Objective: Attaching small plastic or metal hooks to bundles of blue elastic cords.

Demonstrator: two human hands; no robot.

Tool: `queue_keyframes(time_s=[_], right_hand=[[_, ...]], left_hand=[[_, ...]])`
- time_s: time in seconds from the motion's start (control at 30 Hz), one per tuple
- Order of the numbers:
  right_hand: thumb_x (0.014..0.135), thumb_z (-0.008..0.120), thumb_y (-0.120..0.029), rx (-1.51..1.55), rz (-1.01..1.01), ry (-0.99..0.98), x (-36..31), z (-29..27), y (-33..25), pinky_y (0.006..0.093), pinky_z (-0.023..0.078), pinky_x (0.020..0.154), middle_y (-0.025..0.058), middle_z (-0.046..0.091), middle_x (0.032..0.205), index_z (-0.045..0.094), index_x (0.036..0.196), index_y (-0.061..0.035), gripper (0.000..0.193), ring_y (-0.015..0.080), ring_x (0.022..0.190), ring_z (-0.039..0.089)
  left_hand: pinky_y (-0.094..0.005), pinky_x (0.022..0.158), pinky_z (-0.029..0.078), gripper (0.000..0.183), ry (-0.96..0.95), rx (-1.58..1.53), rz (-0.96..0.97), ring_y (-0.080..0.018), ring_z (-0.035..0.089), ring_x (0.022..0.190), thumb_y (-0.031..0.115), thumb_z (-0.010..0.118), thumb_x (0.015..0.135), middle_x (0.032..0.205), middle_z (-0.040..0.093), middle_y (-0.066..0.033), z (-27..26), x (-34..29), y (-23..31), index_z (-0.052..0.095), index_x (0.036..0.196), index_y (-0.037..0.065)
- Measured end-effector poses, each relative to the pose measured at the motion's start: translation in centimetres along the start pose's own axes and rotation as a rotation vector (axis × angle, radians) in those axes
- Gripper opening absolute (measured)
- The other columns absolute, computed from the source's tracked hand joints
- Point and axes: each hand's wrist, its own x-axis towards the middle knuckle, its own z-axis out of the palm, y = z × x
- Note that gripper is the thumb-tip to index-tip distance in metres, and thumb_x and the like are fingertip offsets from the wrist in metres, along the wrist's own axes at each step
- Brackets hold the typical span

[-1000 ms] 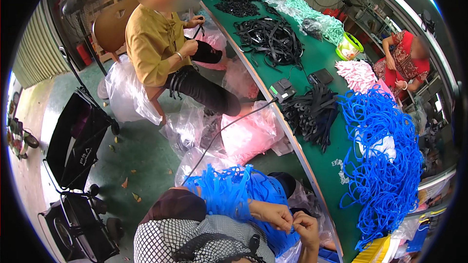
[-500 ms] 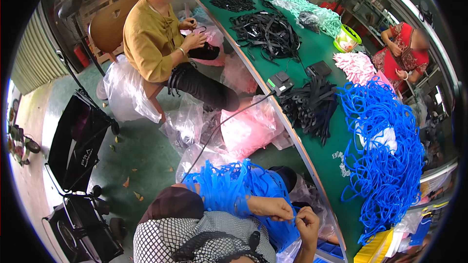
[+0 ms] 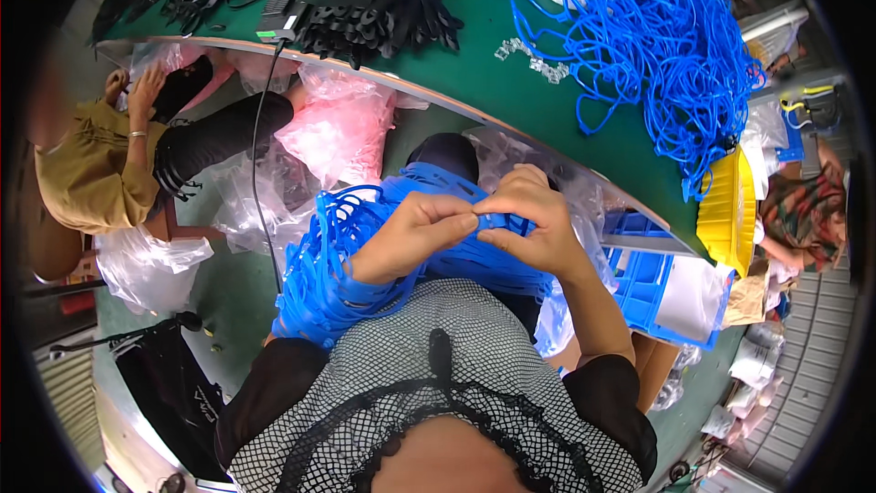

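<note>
A blue strap [image 3: 484, 219] is pinched between the left hand [image 3: 415, 233] and the right hand [image 3: 534, 228], close over the lap, where the blue strap bundle [image 3: 338, 265] is resting, probably for easy reach.

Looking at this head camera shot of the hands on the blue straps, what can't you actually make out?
Head view only:
- The blue strap piece pinched between left hand and right hand: fingers cover it, shape unclear.
- Lower part of the blue strap bundle: hidden by the forearms and checked top.
- Small clear parts on the green table: too small to identify.
</note>
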Motion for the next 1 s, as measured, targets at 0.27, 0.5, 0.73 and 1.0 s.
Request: queue_keyframes(time_s=[0.27,0.5,0.73,1.0], right_hand=[[0.063,0.078,-0.019,0.166,0.116,-0.017,-1.2,0.0,-0.1,0.0399,0.037,0.087,0.0046,0.064,0.081,0.066,0.086,-0.0066,0.029,0.0208,0.077,0.059],[0.067,0.075,-0.019,0.038,0.282,-0.078,-1.1,-0.4,-1.1,0.0432,0.028,0.097,0.0039,0.064,0.084,0.064,0.09,-0.0101,0.027,0.0201,0.079,0.06],[0.068,0.074,-0.017,-0.011,0.259,-0.011,-1.0,0.0,-0.8,0.0402,0.033,0.092,0.0044,0.063,0.086,0.065,0.092,-0.0092,0.027,0.0206,0.086,0.058],[0.067,0.075,-0.019,0.05,0.274,-0.032,-1.4,0.1,-0.7,0.0347,0.036,0.081,0.0041,0.06,0.087,0.065,0.089,-0.0087,0.027,0.0213,0.083,0.056]], left_hand=[[-0.0188,0.051,0.031,0.017,0.048,-0.037,-0.052,-0.0027,0.042,0.059,0.016,0.057,0.09,0.067,0.05,0.0038,1.0,-0.5,-0.5,0.064,0.087,0.001],[-0.025,0.058,0.041,0.017,0.2,0.699,0.461,-0.0083,0.053,0.066,0.01,0.059,0.087,0.074,0.06,-0.0014,1.1,0.0,-0.4,0.063,0.093,-0.005],[-0.0209,0.057,0.04,0.022,0.209,0.262,0.217,-0.0069,0.051,0.065,0.014,0.06,0.087,0.074,0.057,0.0019,0.9,0.7,-0.9,0.061,0.101,-0.003],[-0.0177,0.055,0.034,0.021,0.032,-0.04,-0.152,-0.0028,0.045,0.064,0.018,0.058,0.087,0.072,0.053,0.0018,-0.2,0.6,-0.9,0.062,0.097,0.0]])
